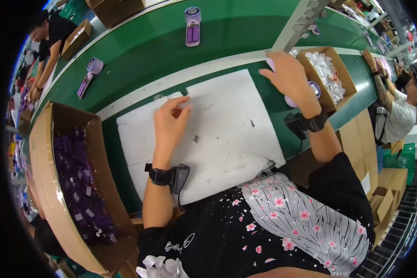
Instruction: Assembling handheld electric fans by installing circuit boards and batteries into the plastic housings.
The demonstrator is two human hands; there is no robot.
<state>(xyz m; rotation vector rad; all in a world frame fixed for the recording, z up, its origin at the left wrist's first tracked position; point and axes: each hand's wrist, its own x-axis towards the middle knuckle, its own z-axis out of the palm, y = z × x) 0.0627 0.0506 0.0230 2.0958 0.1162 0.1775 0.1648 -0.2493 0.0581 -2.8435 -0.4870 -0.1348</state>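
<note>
My left hand [170, 121] hovers over the white padded mat [231, 134], its fingers loosely curled, thumb apart, with nothing visible in them. At the far right of the mat my right hand [289, 79] reaches out, thumb spread away from the fingers. A lavender part [270, 65] shows between that thumb and the fingers; whether they touch it I cannot tell. Beside the right wrist, partly covered by it, are a lavender rounded piece [290, 102] and a round lavender-rimmed head [314, 89].
An open carton [110, 185] of purple battery packs stands at left. A smaller carton [350, 88] with white pieces sits at right, near a metal post [294, 28]. Two lavender handheld devices with exposed purple cells [192, 28] [89, 76] lie on the green belt [143, 51]. Co-workers sit on both sides.
</note>
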